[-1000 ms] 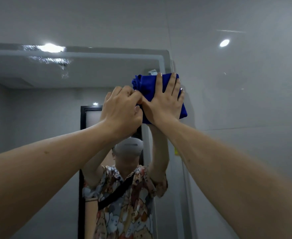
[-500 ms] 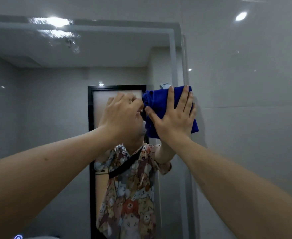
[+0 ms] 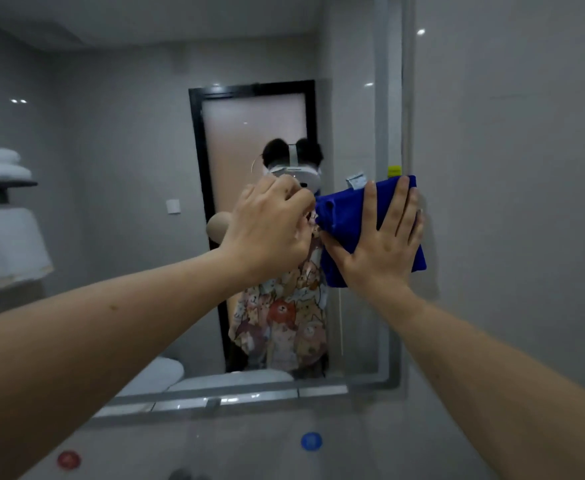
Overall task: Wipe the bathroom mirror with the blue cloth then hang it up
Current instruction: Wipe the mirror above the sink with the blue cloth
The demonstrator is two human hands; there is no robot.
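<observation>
My left hand (image 3: 270, 226) pinches the blue cloth (image 3: 346, 216) at its left corner, I think; my right hand (image 3: 384, 244) presses it flat at the mirror's (image 3: 128, 133) right edge. Mid-wipe; hanging still undone.
</observation>
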